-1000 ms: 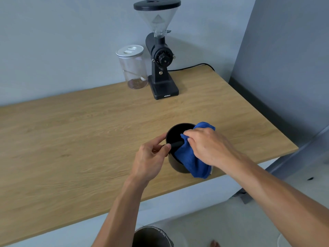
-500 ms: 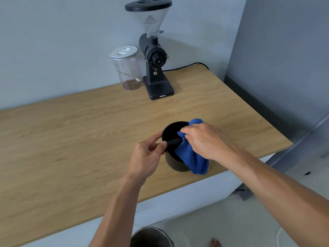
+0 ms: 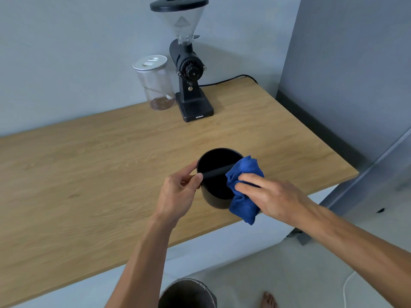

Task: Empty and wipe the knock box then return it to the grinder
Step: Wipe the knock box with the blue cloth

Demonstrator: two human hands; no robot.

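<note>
Since the earlier frames the blue cloth (image 3: 243, 190) has been drawn from the middle of the opening toward the right side of the rim, so that more of the knock bar (image 3: 216, 172) and the dark interior is now exposed. From this it is judged that the wiping step is well under way, perhaps near its end, with the return to the grinder (image 3: 189, 70) not yet begun. The knock box (image 3: 213, 197) is stood upright on the wooden table (image 3: 89, 174), close to the near edge and well apart from the grinder at the back, beside which a lidded clear jar (image 3: 154, 83) is seen. The box is lodged between the two hands. It is steadied at its left rim by the left hand (image 3: 178, 196), thumb and fingers pinched at the end of the bar. The cloth is pressed over the right rim by the right hand (image 3: 272, 196), fingers extended flat upon it and part of it left hanging down the outer wall. A dark bin (image 3: 186, 294) is partly visible on the floor below the table edge.
</note>
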